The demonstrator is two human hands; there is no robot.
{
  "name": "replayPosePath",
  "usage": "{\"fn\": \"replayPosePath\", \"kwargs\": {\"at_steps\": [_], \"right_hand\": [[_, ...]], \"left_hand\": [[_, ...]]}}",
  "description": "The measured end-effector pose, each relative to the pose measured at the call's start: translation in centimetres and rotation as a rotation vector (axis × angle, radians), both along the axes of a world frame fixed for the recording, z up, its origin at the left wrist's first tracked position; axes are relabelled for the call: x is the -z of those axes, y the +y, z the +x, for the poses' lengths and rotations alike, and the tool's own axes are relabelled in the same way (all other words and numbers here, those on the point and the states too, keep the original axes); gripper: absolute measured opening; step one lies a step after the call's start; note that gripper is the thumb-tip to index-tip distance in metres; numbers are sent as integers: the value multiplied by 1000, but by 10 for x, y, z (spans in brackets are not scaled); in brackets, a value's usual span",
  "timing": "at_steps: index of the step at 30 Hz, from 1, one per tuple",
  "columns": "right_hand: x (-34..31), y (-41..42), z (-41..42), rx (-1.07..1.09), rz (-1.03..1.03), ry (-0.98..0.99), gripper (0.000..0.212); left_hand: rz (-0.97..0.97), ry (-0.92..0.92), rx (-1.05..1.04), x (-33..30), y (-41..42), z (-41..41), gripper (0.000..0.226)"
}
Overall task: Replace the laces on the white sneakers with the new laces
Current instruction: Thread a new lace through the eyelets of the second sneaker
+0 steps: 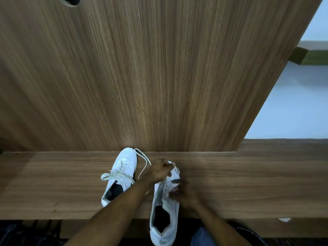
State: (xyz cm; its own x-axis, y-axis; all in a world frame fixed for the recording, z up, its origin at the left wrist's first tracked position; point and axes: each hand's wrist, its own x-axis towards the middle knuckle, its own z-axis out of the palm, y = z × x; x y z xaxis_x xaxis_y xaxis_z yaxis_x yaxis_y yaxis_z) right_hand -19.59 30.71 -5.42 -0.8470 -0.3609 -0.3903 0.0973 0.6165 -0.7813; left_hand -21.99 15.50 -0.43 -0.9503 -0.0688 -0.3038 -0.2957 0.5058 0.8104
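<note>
Lying on the wooden desk (230, 174), laced sneaker (122, 173) just left of the forearms, loose lace (144, 161) trailing rightward. Overhanging the near edge, unlaced sneaker (165, 208). Curled over its toe, gripping: left hand (159, 170). Blurred at its eyelets, grip unclear: right hand (184, 192).

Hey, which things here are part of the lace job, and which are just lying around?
Job: laced sneaker; unlaced sneaker, gripped by left hand and right hand; loose lace.
Lying about: white scrap on the table.
</note>
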Motion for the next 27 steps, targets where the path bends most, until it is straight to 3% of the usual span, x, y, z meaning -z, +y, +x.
{"fn": "replayPosePath", "kwargs": {"at_steps": [2, 4, 7, 8, 10, 14, 16, 18, 20, 23, 27], "right_hand": [[-12, 4, -14, 121, -82, 51, 73], [-35, 2, -27, 159, -135, 140, 54], [-61, -5, -39, 26, -160, 249, 18], [-63, -7, -41, -33, -113, 264, 10], [-59, -7, -44, -94, 18, 245, 21], [-49, 17, -57, 39, 174, 175, 18], [-53, 30, -55, 164, 63, 57, 26], [-67, 35, -52, 272, -184, -60, 27], [-88, 32, -51, 300, -342, -147, 27], [-109, 17, -51, 269, -392, -199, 27], [-125, 2, -51, 237, -474, -138, 30]], "left_hand": [[59, 32, 86, -23, -4, 2, 31], [10, 49, 222, -39, -9, -3, 28], [15, 64, 286, -53, -13, -9, 15], [27, 87, 257, -56, -14, -12, 15], [79, 136, 141, -57, -15, -14, 22], [86, 245, -231, -38, -34, -12, 30], [-20, 249, -353, -28, -41, -5, 22], [-117, 271, -379, -22, -38, 4, 16], [-67, 346, -223, -18, -26, 11, 15], [59, 451, 187, -17, 2, 21, 13], [228, 446, 223, -12, 29, 13, 30]]}}
